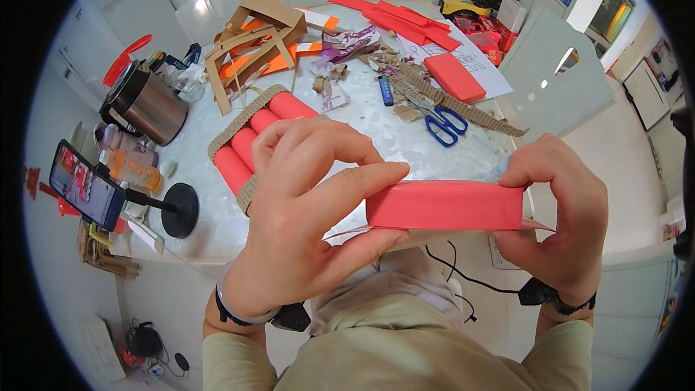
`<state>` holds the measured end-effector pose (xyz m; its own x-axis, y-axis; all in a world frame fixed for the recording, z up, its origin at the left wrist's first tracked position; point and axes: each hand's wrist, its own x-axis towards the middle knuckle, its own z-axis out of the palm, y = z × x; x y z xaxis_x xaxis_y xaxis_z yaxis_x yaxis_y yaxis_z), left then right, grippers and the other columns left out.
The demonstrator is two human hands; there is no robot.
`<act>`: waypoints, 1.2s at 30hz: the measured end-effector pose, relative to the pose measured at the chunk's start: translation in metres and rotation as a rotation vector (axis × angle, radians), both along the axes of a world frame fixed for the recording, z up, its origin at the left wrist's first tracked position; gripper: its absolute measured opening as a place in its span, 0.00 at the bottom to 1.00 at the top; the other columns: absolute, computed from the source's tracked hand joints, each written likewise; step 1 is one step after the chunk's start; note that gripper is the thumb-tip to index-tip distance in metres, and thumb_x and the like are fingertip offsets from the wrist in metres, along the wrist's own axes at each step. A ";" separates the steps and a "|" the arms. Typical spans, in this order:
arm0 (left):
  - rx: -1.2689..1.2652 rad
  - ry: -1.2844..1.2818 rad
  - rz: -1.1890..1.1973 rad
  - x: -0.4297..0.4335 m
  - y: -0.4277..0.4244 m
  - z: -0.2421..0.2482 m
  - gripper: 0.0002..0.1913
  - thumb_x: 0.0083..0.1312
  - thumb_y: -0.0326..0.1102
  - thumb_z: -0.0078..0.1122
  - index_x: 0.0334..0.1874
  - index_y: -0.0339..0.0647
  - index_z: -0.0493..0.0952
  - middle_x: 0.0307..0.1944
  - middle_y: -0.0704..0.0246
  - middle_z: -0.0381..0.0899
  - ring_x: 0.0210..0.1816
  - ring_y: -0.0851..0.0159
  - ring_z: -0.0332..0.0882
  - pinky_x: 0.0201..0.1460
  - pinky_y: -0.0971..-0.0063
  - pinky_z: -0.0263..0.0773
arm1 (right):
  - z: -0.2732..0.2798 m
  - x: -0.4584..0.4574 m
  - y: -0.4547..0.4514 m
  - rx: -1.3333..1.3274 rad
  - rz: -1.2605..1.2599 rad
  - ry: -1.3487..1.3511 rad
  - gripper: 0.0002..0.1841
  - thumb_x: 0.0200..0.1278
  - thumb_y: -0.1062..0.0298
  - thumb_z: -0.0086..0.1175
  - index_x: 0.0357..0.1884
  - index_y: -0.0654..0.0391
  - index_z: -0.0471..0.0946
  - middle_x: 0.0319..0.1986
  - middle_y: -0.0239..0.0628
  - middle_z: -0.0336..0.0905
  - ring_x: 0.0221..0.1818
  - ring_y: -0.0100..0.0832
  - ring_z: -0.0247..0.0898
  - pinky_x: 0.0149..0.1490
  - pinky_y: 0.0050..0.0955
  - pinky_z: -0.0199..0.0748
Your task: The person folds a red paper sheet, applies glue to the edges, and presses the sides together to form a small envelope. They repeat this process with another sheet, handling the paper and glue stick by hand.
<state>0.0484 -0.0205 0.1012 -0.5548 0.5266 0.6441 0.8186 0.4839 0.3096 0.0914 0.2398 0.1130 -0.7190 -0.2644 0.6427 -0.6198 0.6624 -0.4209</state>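
Between my two hands is a small box wrapped in red paper (445, 205), held level above the table's near edge. My left hand (309, 201) pinches its left end, thumb below and index finger on top. At the right end, my right hand (559, 212) grips the box the same way. Thin red paper flaps stick out at both lower ends. Behind my left hand lie several red paper rolls (233, 168) side by side, with corrugated cardboard strips (247, 119) across them; my hand hides part of them. Beyond, a red block (455, 77) rests on a white sheet with line drawings (488, 73).
Blue-handled scissors (446, 126), a blue glue stick or lighter (385, 90) and torn corrugated cardboard (461, 106) lie mid-table. Red paper strips (402, 21) and cut cardboard frames (255, 43) are at the back. A phone on a stand (87, 184), bottles (130, 168) and a steel jug (149, 103) stand left.
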 end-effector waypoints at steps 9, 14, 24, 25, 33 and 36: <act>0.004 0.002 -0.014 0.000 -0.001 -0.002 0.22 0.43 0.45 0.81 0.41 0.44 0.88 0.37 0.73 0.81 0.50 0.59 0.81 0.62 0.58 0.63 | -0.001 0.004 -0.001 -0.042 -0.009 -0.041 0.20 0.33 0.81 0.64 0.35 0.60 0.76 0.31 0.35 0.76 0.32 0.34 0.70 0.40 0.29 0.70; 0.019 -0.011 -0.010 0.000 0.001 -0.003 0.21 0.43 0.43 0.81 0.40 0.44 0.88 0.37 0.72 0.81 0.50 0.58 0.81 0.63 0.57 0.63 | 0.004 0.005 0.002 -0.025 0.007 -0.055 0.19 0.36 0.80 0.68 0.36 0.59 0.79 0.33 0.38 0.80 0.34 0.38 0.76 0.41 0.31 0.75; -0.213 -0.044 0.120 0.009 0.012 0.007 0.34 0.41 0.50 0.83 0.53 0.44 0.86 0.50 0.67 0.79 0.61 0.55 0.75 0.72 0.52 0.57 | -0.001 -0.003 -0.009 0.122 0.053 -0.002 0.19 0.38 0.78 0.69 0.38 0.58 0.80 0.35 0.38 0.81 0.35 0.43 0.76 0.40 0.36 0.76; -0.212 -0.029 0.089 0.009 0.015 0.006 0.34 0.41 0.50 0.83 0.52 0.44 0.86 0.49 0.68 0.80 0.60 0.55 0.75 0.71 0.52 0.57 | -0.002 -0.004 -0.011 0.120 0.066 -0.005 0.19 0.38 0.78 0.70 0.38 0.58 0.80 0.35 0.38 0.81 0.35 0.43 0.76 0.40 0.36 0.76; -0.188 -0.052 0.012 0.003 0.016 -0.005 0.27 0.45 0.45 0.81 0.48 0.43 0.86 0.44 0.68 0.81 0.54 0.55 0.77 0.66 0.55 0.61 | -0.003 -0.007 -0.008 0.145 0.165 -0.030 0.29 0.41 0.72 0.78 0.51 0.59 0.82 0.40 0.38 0.84 0.38 0.41 0.78 0.43 0.35 0.78; -0.078 -0.140 -0.008 -0.004 0.009 -0.006 0.24 0.49 0.40 0.80 0.49 0.42 0.85 0.45 0.68 0.80 0.54 0.56 0.77 0.66 0.57 0.59 | 0.001 -0.005 -0.005 -0.038 0.122 -0.125 0.49 0.38 0.61 0.83 0.68 0.59 0.74 0.49 0.39 0.85 0.44 0.36 0.79 0.51 0.33 0.77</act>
<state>0.0447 -0.0115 0.0950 -0.6319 0.5765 0.5181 0.7740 0.5045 0.3826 0.0859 0.2344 0.1140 -0.7579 -0.3319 0.5616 -0.6360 0.5672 -0.5232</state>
